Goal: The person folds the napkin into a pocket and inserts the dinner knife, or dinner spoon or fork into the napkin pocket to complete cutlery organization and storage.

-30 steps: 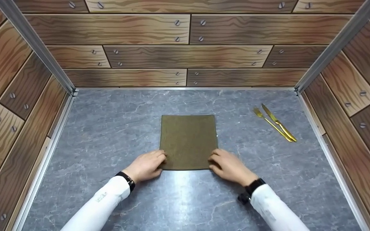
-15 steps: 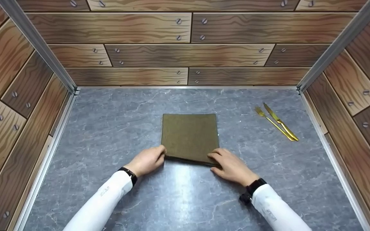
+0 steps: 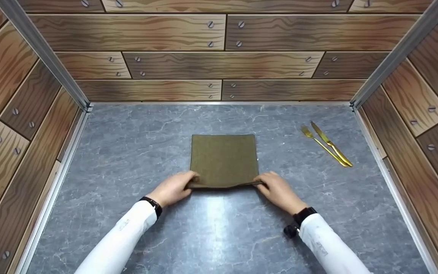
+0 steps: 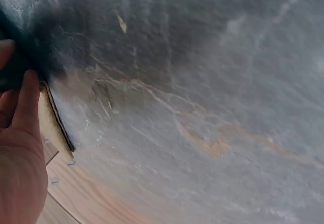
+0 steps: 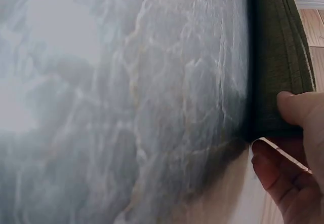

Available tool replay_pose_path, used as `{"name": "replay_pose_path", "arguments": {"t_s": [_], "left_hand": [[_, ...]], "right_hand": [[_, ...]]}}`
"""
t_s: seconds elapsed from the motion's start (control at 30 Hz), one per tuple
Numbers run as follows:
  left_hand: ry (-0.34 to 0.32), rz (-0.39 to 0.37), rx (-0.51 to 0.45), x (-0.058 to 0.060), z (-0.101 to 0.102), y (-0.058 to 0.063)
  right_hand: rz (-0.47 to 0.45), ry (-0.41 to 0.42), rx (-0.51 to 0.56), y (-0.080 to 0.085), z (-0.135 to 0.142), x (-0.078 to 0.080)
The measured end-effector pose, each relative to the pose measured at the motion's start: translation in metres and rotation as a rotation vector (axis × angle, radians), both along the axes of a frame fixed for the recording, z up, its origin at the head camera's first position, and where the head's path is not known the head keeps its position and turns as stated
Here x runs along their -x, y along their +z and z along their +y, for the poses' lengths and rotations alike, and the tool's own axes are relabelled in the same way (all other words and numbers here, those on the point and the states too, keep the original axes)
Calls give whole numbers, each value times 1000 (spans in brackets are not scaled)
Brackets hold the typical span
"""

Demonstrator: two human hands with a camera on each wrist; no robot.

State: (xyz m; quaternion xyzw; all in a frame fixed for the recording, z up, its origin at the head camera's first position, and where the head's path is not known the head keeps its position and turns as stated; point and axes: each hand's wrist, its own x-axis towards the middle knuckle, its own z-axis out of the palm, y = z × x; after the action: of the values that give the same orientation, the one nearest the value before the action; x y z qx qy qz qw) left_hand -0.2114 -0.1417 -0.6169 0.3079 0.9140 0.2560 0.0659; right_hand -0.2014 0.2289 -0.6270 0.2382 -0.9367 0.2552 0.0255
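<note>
A square olive-brown folded cloth (image 3: 223, 158) lies in the middle of the table in the head view, its near edge raised off the surface. At the near left corner my left hand (image 3: 173, 187) pinches that edge between thumb and fingers. My right hand (image 3: 280, 191) grips the near right corner the same way. The right wrist view shows the cloth's layered edge (image 5: 281, 57) with the right thumb (image 5: 298, 107) pressed on it. In the left wrist view the left hand (image 4: 23, 153) is partly cut off by the frame.
A gold fork (image 3: 322, 145) and a gold knife (image 3: 332, 144) lie side by side at the right of the grey marbled table (image 3: 127, 140). Wood-patterned walls (image 3: 219, 64) with metal edge strips enclose the back and both sides.
The cloth's near edge has been lifted and has moved away from me, first at the left corner and then at the right. The fork and knife have stayed put.
</note>
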Motion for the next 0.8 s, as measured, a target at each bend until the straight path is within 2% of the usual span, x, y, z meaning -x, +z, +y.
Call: {"name": "replay_pose_path", "arguments": {"t_s": [0.1,0.17,0.3,0.43,0.6,0.8], "left_hand": [[6,41,-12,1,1,-2],[36,55,-24,1,2,-2],[119,28,-54,4,5,-1],[143,5,-46,7,5,1],[186,-18,-26,9,6,3],[354,-94,-83,17,12,7]], "right_hand": [[-20,-2,6,-1,2,3],[-12,22,-13,-2,2,4],[5,71,-59,-2,4,6],[-5,56,-81,-2,6,7],[-68,-23,-31,1,7,12],[-269,-208,143,3,4,25]]}}
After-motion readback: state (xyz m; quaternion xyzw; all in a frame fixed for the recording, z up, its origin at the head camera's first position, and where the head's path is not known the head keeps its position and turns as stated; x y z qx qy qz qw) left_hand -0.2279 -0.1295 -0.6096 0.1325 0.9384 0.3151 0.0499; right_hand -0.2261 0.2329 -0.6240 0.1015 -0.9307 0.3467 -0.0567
